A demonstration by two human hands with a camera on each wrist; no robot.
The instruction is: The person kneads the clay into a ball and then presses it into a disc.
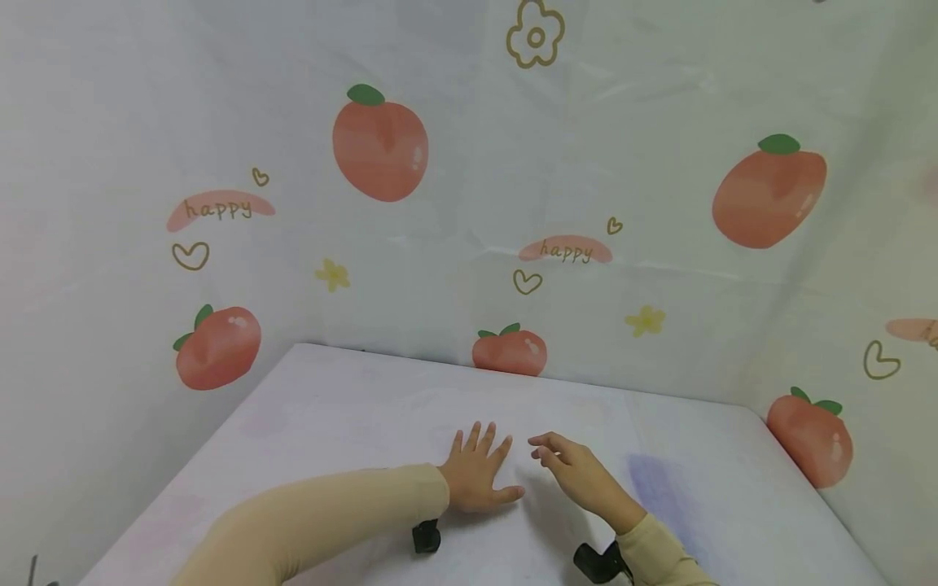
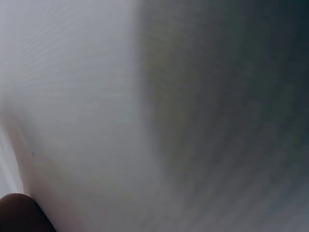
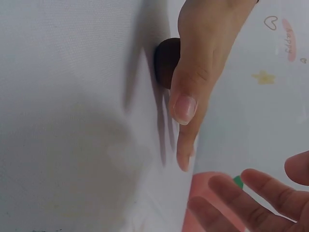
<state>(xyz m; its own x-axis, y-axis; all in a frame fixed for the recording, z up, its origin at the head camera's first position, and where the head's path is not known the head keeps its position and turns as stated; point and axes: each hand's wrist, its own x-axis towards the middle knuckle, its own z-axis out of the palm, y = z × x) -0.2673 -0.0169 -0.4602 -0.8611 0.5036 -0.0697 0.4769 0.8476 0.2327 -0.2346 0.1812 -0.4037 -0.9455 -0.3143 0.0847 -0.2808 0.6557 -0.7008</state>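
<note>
My left hand (image 1: pixel 474 476) is over the white table (image 1: pixel 352 399), palm down with its fingers spread wide. Just to its right, my right hand (image 1: pixel 586 480) hovers over the tabletop, its fingers loosely bent and nothing between them. A narrow gap separates the two hands. In the right wrist view the left hand (image 3: pixel 200 58) appears side-on, thumb toward the camera, and the right hand's fingers (image 3: pixel 241 200) enter at the lower right. The left wrist view is mostly a blurred pale surface, with a dark rounded shape (image 2: pixel 21 212) in its lower left corner.
Black wrist cameras hang below the left wrist (image 1: pixel 426 537) and right wrist (image 1: pixel 602 561). Behind the table rises a white backdrop (image 1: pixel 454 203) printed with red fruit, flowers and hearts. A bluish patch (image 1: pixel 663 496) marks the tabletop right of the hands.
</note>
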